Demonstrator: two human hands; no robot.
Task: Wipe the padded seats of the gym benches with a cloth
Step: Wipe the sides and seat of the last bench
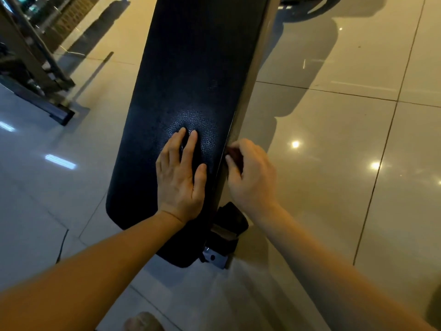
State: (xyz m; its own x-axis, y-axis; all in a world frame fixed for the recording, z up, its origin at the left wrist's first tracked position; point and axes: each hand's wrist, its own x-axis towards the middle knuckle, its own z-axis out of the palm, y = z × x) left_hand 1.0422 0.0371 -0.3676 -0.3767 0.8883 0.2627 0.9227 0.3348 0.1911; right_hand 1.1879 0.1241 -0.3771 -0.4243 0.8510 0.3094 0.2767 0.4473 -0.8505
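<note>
The black padded seat [191, 68] runs lengthwise away, ahead of the fingertips. The left hand [181, 180] lies flat on it, fingers [191, 144] straight. The right hand [250, 177], just beside, curls its fingers around a dark cloth [235, 156] against the seat's right edge.

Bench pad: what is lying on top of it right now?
Only the left hand, flat on the bench pad. The right hand pinches a dark cloth at its side edge. Anything under the palm is hidden.
</note>
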